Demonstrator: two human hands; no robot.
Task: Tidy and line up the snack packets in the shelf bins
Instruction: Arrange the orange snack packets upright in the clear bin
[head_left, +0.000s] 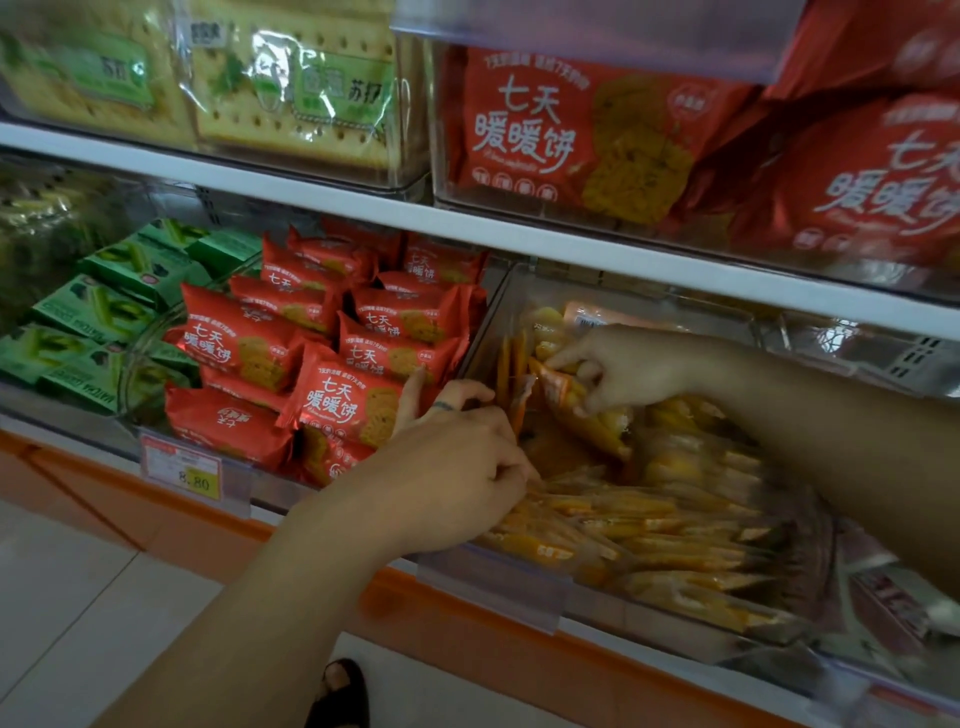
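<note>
"One foot (340, 686) shows nearest, in a dark sandal, on pale floor tiles (78, 597). What stands past it?"

"An orange shelf base (208, 530), then the clear bin (519, 587). Its front wall is low and its top open, so both arms reach in from above."

"And the hands?"

"The left hand (452, 467) is at the bin's near left corner, fingers curled down among the orange packets (649, 519), with the index finger straight and raised by the wall between two bins. Whether it grips anything, I cannot tell. The right hand (623, 369), farther in, pinches a tilted packet (571, 400) by its upper end between thumb and fingertips."

"How do the packets lie?"

"Most lie flat in overlapping rows across the bin. A few stand on edge against the left wall, just by the left fingers, so that side is crowded. The back of the bin has more open room."

"Any writing?"

"A price tag (182, 467) on the bin to the left reads 8.80. That bin holds red packets (337, 395) printed 七天 暖暖饼, heaped unevenly, and green packets (104, 312) lie farther left. Above the white shelf edge (311, 197) — cracker packs (291, 93) marked 苏打, and bigger red packs (571, 135) with the same 七天 暖暖饼."
</note>
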